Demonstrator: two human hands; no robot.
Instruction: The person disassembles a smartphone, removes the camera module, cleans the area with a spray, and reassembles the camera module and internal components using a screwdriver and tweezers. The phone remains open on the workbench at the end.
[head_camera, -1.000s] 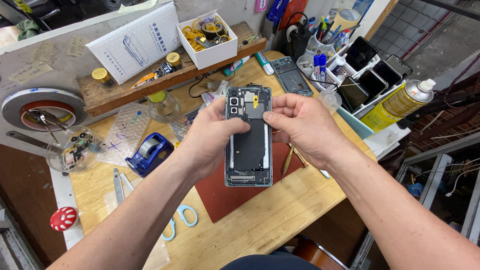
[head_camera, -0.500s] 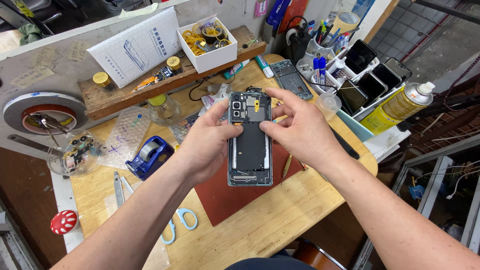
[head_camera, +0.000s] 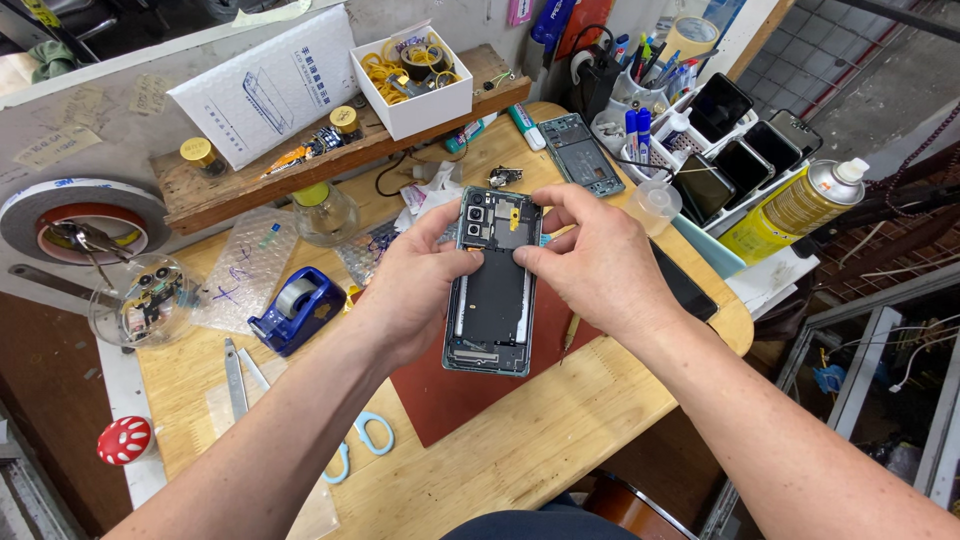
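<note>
An opened smartphone (head_camera: 493, 290) with its back cover off shows a black battery area and camera modules at the top. It hangs above a red-brown mat (head_camera: 470, 400) on the wooden workbench. My left hand (head_camera: 420, 285) grips the phone's left edge, thumb near the cameras. My right hand (head_camera: 590, 265) holds the right edge, with its fingertips pinched on the upper part next to a small yellow piece.
A blue tape dispenser (head_camera: 298, 308), tweezers (head_camera: 236, 375) and light-blue scissors (head_camera: 362, 443) lie at the left. A white box of parts (head_camera: 412, 80) sits on a wooden shelf. A phone frame (head_camera: 580, 152), rack of phones (head_camera: 735, 150), pens and a yellow spray can (head_camera: 795, 208) stand right.
Both hands stay on the phone in much the same place. My right fingers have closed in on the phone's upper part.
</note>
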